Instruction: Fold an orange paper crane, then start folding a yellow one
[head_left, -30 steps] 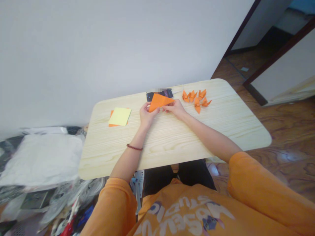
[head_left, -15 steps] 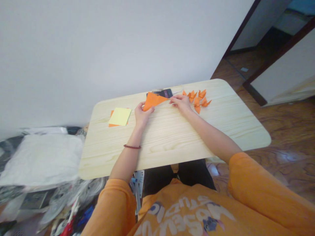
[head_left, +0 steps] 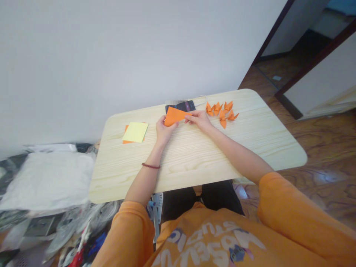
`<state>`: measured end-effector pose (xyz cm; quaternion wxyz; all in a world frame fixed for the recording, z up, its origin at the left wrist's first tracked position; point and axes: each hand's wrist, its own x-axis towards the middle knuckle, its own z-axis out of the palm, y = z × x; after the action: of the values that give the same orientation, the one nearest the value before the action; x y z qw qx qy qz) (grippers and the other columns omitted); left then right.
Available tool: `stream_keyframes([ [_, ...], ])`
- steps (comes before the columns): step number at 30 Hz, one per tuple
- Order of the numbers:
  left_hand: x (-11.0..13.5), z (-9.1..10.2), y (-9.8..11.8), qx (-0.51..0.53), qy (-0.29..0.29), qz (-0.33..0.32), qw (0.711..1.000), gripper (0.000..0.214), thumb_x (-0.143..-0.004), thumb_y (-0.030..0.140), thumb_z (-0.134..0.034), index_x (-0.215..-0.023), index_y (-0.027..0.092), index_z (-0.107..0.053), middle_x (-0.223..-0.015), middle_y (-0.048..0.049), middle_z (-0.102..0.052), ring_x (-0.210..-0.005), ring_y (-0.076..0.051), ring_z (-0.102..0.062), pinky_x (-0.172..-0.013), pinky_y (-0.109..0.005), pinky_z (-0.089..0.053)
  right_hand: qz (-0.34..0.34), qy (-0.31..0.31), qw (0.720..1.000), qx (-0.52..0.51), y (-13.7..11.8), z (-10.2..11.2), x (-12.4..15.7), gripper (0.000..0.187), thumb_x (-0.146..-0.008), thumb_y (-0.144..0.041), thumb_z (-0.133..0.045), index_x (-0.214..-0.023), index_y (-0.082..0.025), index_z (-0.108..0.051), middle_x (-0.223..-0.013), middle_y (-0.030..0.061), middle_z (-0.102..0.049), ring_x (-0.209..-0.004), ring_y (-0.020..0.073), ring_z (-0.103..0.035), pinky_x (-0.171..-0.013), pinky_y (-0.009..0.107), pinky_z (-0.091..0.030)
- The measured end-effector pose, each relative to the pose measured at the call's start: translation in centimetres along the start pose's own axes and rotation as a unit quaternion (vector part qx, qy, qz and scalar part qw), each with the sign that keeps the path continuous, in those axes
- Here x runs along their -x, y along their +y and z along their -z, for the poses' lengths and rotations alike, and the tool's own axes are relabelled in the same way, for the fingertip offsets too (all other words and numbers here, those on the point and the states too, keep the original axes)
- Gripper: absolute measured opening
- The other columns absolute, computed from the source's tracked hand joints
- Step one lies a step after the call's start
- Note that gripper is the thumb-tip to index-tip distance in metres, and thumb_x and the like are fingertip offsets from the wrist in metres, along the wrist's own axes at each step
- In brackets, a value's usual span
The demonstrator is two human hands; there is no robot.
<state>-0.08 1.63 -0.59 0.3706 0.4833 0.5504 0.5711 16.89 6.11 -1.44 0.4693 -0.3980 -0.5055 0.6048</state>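
A folded piece of orange paper (head_left: pixel 175 115), roughly triangular, is held between both hands above the far middle of the table. My left hand (head_left: pixel 164 129) grips its broad end, thumb on the near edge. On the other side, my right hand (head_left: pixel 198 119) pinches the narrow corner. Behind the paper lies a phone (head_left: pixel 189 106), partly covered by it. Several folded orange paper cranes (head_left: pixel 223 118) stand in a group just right of my right hand.
At the left, a stack of yellow paper squares (head_left: pixel 136 132) rests on orange sheets (head_left: pixel 127 141). A white cable (head_left: pixel 204 97) runs from the phone along the table's (head_left: pixel 194 159) back edge by the wall. Bags and a white bundle (head_left: pixel 50 181) lie left of the table.
My hands have come closer together, the right moving left and nearer. The paper now shows a smaller, more compact triangle, and more of the phone is visible.
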Motion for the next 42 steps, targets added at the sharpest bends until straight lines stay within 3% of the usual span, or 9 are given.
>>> stream_keyframes([
  [7,-0.4,0.6,-0.4,0.016,0.002,0.023,1.0,0.037,-0.057,0.022,-0.076,-0.091,0.017,-0.061,-0.07,-0.0007,-0.07,-0.059,-0.014,-0.064,-0.059,-0.024,-0.049,-0.013,0.025,0.999,-0.04,0.4,0.6,-0.5,0.032,-0.054,-0.041,-0.083,-0.062,-0.016,-0.066,-0.06,0.0023,-0.067,-0.056,0.0097,-0.058,-0.051,0.02,-0.044],
  [11,-0.9,1.6,-0.5,0.04,0.008,0.023,0.999,0.036,-0.059,0.021,-0.075,-0.092,0.016,-0.063,-0.066,-0.0002,-0.068,-0.059,-0.013,-0.065,-0.063,-0.024,-0.05,-0.016,0.061,0.996,-0.06,0.3,1.3,-0.7,0.032,-0.056,-0.039,-0.083,-0.061,-0.016,-0.063,-0.06,0.0013,-0.065,-0.058,0.0088,-0.058,-0.052,0.018,-0.044],
  [19,-2.3,3.1,-1.1,0.135,0.097,0.062,0.984,0.035,-0.059,0.023,-0.074,-0.092,0.017,-0.064,-0.069,0.0005,-0.068,-0.067,-0.012,-0.066,-0.075,-0.026,-0.053,-0.028,0.081,0.993,-0.086,-0.4,1.6,-0.6,0.027,-0.059,-0.034,-0.082,-0.066,-0.016,-0.063,-0.063,-0.0003,-0.064,-0.062,0.0082,-0.058,-0.055,0.018,-0.045],
  [21,-2.2,3.0,-0.9,0.161,0.072,0.089,0.98,0.033,-0.061,0.028,-0.076,-0.09,0.017,-0.066,-0.071,-0.001,-0.069,-0.071,-0.013,-0.067,-0.075,-0.027,-0.053,-0.022,0.054,0.995,-0.079,-0.5,1.4,-0.4,0.031,-0.057,-0.037,-0.083,-0.066,-0.016,-0.062,-0.062,-0.0009,-0.064,-0.062,0.0083,-0.058,-0.055,0.018,-0.044],
  [23,-1.9,2.5,-0.6,0.18,0.01,0.127,0.975,0.034,-0.064,0.039,-0.076,-0.088,0.017,-0.068,-0.08,-0.0043,-0.071,-0.078,-0.015,-0.068,-0.075,-0.027,-0.054,-0.02,0.023,0.998,-0.061,-0.6,1.3,-0.3,0.036,-0.053,-0.041,-0.085,-0.066,-0.017,-0.062,-0.062,-0.001,-0.064,-0.062,0.0086,-0.058,-0.055,0.018,-0.043],
  [27,-1.0,1.7,0.0,0.194,-0.062,0.14,0.969,0.04,-0.058,0.045,-0.081,-0.083,0.017,-0.069,-0.09,-0.0041,-0.073,-0.087,-0.018,-0.068,-0.07,-0.027,-0.055,-0.007,-0.013,1.0,-0.026,-0.5,1.3,-0.3,0.043,-0.051,-0.05,-0.085,-0.068,-0.016,-0.064,-0.062,-0.0005,-0.065,-0.06,0.0082,-0.057,-0.055,0.018,-0.042],
  [35,-1.0,1.9,-0.6,0.162,-0.075,0.127,0.976,0.038,-0.061,0.044,-0.079,-0.086,0.016,-0.07,-0.085,-0.0043,-0.073,-0.08,-0.02,-0.069,-0.068,-0.033,-0.058,0.009,-0.016,1.0,0.005,-0.3,1.4,-0.5,0.043,-0.053,-0.051,-0.082,-0.071,-0.017,-0.063,-0.063,-0.0005,-0.064,-0.059,0.0086,-0.055,-0.055,0.02,-0.041],
  [42,-0.9,1.7,-1.0,0.132,-0.121,0.103,0.978,0.046,-0.051,0.024,-0.08,-0.094,0.016,-0.068,-0.092,-0.0063,-0.074,-0.08,-0.02,-0.07,-0.069,-0.033,-0.058,0.02,-0.014,0.999,0.029,0.3,1.5,-0.8,0.034,-0.06,-0.045,-0.078,-0.075,-0.017,-0.063,-0.061,-0.0011,-0.061,-0.058,0.0092,-0.054,-0.053,0.02,-0.041],
])
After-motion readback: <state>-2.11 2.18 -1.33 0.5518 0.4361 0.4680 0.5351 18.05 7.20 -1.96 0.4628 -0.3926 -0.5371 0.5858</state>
